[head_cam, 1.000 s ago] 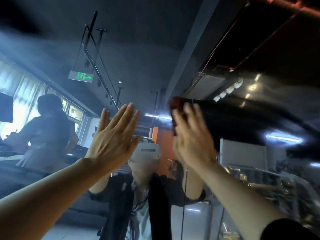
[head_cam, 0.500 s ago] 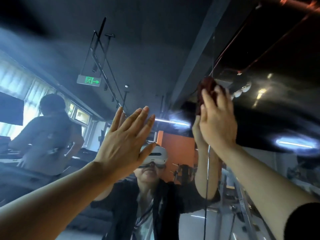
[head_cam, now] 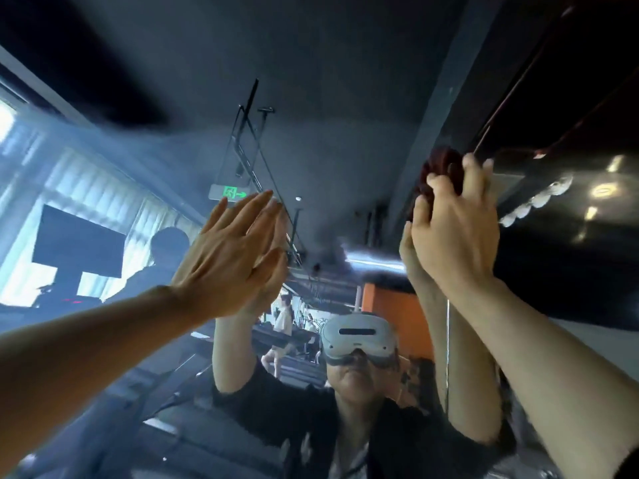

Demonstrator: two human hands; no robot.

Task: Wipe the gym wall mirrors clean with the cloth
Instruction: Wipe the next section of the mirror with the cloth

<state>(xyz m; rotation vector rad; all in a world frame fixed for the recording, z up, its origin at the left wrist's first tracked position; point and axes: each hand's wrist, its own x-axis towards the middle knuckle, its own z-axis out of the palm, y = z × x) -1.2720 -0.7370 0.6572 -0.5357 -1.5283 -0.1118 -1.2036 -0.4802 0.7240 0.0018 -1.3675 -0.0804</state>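
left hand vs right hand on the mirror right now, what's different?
The left hand is flat with straight fingers and holds nothing; the right hand has curled fingers gripping the dark red cloth. The right hand is higher than the left hand. Both are raised against the mirror.

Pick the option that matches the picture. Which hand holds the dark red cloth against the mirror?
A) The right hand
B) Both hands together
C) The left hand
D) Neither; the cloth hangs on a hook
A: the right hand curls round the dark red cloth high on the mirror, while the left hand is flat with straight fingers.
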